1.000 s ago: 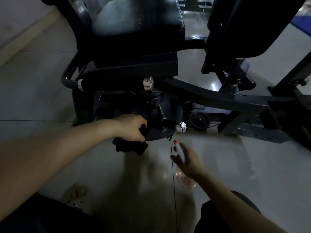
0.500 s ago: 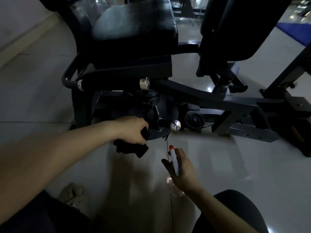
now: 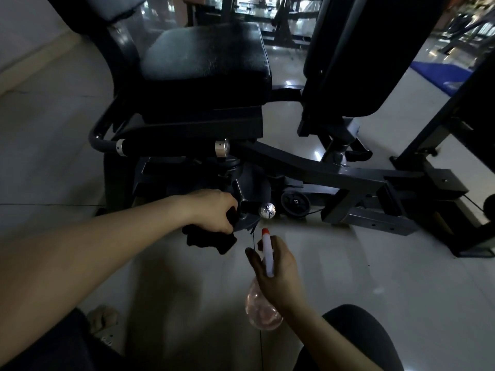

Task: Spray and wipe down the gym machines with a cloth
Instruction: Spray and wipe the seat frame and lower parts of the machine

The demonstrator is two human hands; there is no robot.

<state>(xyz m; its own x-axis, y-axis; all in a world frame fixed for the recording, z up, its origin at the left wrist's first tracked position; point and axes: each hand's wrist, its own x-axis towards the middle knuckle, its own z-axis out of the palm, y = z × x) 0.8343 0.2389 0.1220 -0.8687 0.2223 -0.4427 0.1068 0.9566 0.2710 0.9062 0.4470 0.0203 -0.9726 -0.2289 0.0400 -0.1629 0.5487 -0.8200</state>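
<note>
A dim, head-height look down at a black gym machine (image 3: 348, 175) standing on glossy pale floor tiles (image 3: 388, 277). Its square seat pad (image 3: 206, 57) is padded, with a creased leather-like skin. A taller flat back pad (image 3: 361, 49) stands to the right. Below the seat run dark painted steel tubes and box beams, a small round pulley wheel (image 3: 295, 201) and a shiny chrome ball knob (image 3: 267, 211).

The left hand (image 3: 211, 210) grips a crumpled black cloth (image 3: 209, 241), fingers curled round it, pressing it against the rounded hub just left of the knob. The right hand (image 3: 278, 274) wraps its fingers round a spray bottle (image 3: 261, 314) held above the floor. The bottle has a clear, bulb-shaped body and a slim white neck with a red tip that points toward the knob.

Compared with a second ago, both hands keep the same grips and places beside the hub. The view has lifted, showing more of the seat top and the gym behind.
</note>
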